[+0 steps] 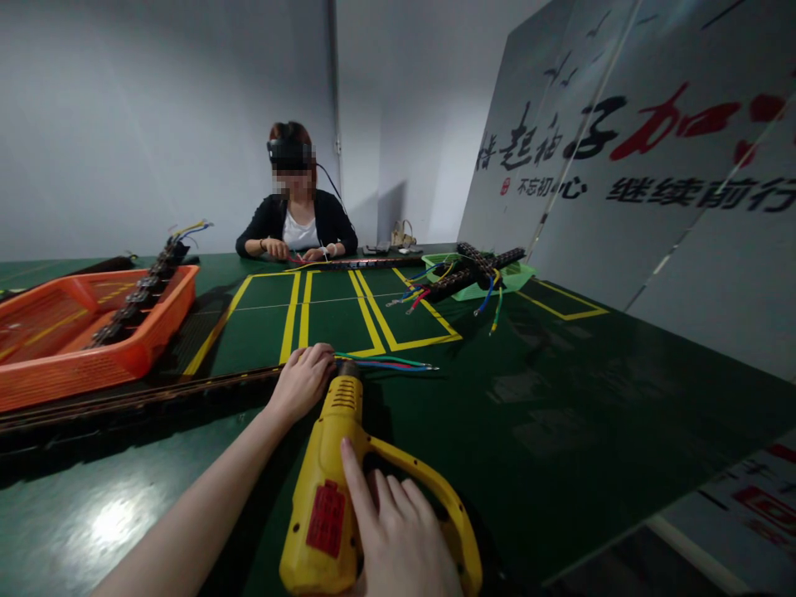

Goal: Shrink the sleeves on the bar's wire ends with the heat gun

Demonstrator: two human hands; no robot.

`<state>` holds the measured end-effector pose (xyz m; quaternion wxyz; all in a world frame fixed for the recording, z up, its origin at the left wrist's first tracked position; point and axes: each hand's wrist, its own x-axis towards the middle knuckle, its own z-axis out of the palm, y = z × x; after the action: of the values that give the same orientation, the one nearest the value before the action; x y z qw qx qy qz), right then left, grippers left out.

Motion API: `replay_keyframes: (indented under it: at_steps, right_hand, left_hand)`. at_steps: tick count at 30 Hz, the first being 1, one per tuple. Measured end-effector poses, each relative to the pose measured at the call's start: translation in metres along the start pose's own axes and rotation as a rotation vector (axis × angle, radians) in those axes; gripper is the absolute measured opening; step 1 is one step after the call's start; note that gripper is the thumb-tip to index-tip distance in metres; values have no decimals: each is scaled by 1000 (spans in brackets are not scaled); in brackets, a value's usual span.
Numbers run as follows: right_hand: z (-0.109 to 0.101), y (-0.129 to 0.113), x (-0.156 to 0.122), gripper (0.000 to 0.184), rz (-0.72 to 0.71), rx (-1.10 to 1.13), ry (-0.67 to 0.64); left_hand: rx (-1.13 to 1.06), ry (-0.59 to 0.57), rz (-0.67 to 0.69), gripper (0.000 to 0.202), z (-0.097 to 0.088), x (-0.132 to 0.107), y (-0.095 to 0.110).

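Observation:
A yellow heat gun [329, 464] points away from me, its dark nozzle close to a bundle of colored wires [391, 362]. My right hand [401, 531] grips its handle, index finger stretched along the body. My left hand [304, 381] is closed around the wires where they leave a long black cable chain [155, 400]; what lies under the fingers is hidden. Green, blue and red wires stick out to the right of the hand and end in metal terminals. The chain runs left along the table, out of view.
An orange basket [149, 332] at left holds a cable chain [143, 290]. More chains with wires [478, 269] lie across a green basket [522, 278]. Yellow tape [289, 319] marks the green table [560, 414]. Opposite, a person [298, 207] handles another chain [373, 264].

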<state>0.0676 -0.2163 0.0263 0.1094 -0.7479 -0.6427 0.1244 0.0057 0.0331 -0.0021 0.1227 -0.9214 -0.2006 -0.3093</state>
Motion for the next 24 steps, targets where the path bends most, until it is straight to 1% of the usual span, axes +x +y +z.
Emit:
replay_keyframes:
  at_steps: [6,11,14,18,24]
  right_hand:
    - [-18,12,-8,135,3,31,-54]
    - [-25,27,-19,134,53,42,-60]
    - [-26,38,-25,133,70,40,-26]
    - [-26,52,-33,132,135,31,36]
    - [-25,67,-47,130,209,-9,112]
  left_hand:
    - [12,1,-8,26,1,0,1]
    - [-14,-1,-13,25,0,0,2]
    - [-16,-2,-20,25,-1,0,2]
    - [-14,-11,-21,25,-2,0,2]
    - [8,-13,-18,26,-4,0,3]
